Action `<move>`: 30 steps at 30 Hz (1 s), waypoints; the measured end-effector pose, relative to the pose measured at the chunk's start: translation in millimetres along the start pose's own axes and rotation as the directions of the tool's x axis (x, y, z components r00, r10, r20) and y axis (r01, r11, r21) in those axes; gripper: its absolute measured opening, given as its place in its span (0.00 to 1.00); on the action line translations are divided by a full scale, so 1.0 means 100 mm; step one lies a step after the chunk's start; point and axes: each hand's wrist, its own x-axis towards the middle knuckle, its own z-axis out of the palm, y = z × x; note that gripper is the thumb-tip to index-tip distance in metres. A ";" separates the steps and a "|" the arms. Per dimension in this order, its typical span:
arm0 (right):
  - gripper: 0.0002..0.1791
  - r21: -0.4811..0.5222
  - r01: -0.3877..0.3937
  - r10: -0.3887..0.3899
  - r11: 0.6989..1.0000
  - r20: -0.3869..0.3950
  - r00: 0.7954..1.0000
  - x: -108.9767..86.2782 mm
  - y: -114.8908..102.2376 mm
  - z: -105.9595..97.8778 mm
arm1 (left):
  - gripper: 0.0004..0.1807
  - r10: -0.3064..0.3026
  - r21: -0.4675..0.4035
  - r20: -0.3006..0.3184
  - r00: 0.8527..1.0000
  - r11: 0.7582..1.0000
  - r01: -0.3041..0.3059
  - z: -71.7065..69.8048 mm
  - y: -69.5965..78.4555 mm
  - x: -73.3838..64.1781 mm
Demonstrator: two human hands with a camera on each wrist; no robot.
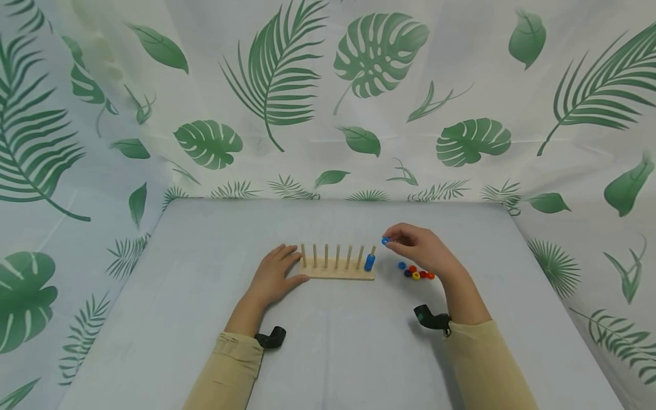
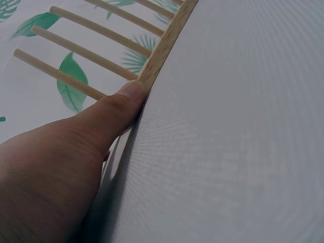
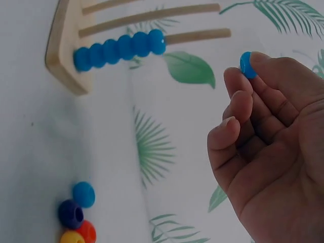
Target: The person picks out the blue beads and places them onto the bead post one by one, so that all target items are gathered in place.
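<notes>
A wooden peg rack (image 1: 335,277) with a row of upright pegs stands on the table. Light blue beads (image 3: 120,49) are stacked on its rightmost peg, whose tip stays bare; the other pegs carry none. At the rack's left end, my left hand (image 1: 274,276) holds the base, its thumb (image 2: 132,91) along the front edge and the other fingers behind. Between thumb and forefinger, my right hand (image 1: 417,246) pinches one light blue bead (image 3: 247,65), beside the tip of the rightmost peg and apart from it.
To the right of the rack, below my right hand, lies a small group of loose beads: light blue (image 1: 402,265), dark blue (image 3: 71,213), yellow (image 1: 415,275), and some red or orange (image 1: 431,276). A leaf-patterned curtain (image 1: 307,154) rises behind the white table (image 1: 328,353).
</notes>
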 end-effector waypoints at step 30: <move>0.10 -0.041 0.064 -0.064 0.997 0.005 0.998 0.04 -0.02 0.31 | 0.38 0.005 0.000 -0.007 1.000 1.000 -0.005 0.00 0.00 0.00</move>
